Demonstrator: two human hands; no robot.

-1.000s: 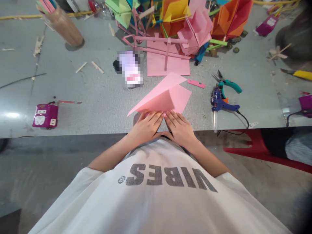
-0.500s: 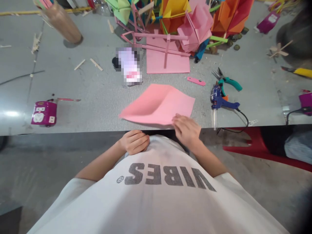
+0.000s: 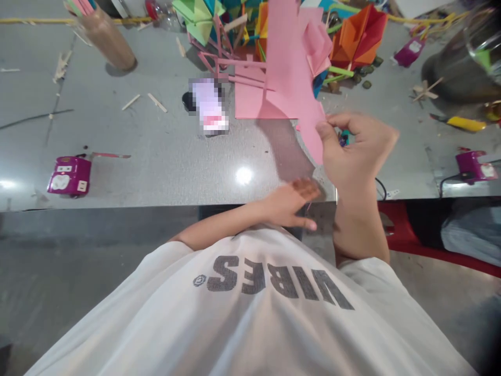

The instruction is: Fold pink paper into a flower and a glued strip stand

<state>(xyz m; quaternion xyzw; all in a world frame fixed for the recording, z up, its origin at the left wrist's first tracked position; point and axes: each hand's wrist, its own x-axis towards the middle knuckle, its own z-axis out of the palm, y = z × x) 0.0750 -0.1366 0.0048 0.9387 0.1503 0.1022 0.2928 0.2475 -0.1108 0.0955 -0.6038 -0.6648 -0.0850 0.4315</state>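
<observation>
My right hand (image 3: 354, 149) is raised above the table and pinches a sheet of pink paper (image 3: 287, 57) by its edge. The sheet hangs up and away, slightly curled, and casts a shadow on the tabletop. With fingers stretched out and slightly blurred, my left hand (image 3: 293, 201) is at the front edge of the table (image 3: 176, 183); nothing is in it. Behind the held sheet, more pink paper (image 3: 246, 104) lies flat under pink strips. My right hand hides most of the tools behind it, leaving a bit of teal handle (image 3: 345, 137) visible.
A blurred-out phone (image 3: 211, 107) lies left of the pink paper. Folded paper shapes, including an orange one (image 3: 360, 36), crowd the back. Purple power sockets (image 3: 69, 176) sit at left; a yellow-handled cutter (image 3: 465, 123) is at right. A brown cup (image 3: 107, 42) stands back left.
The pink sheet has been lifted off the table by my right hand, which moved up and right. My left hand went from curled at the shirt to stretched out rightward at the table edge.
</observation>
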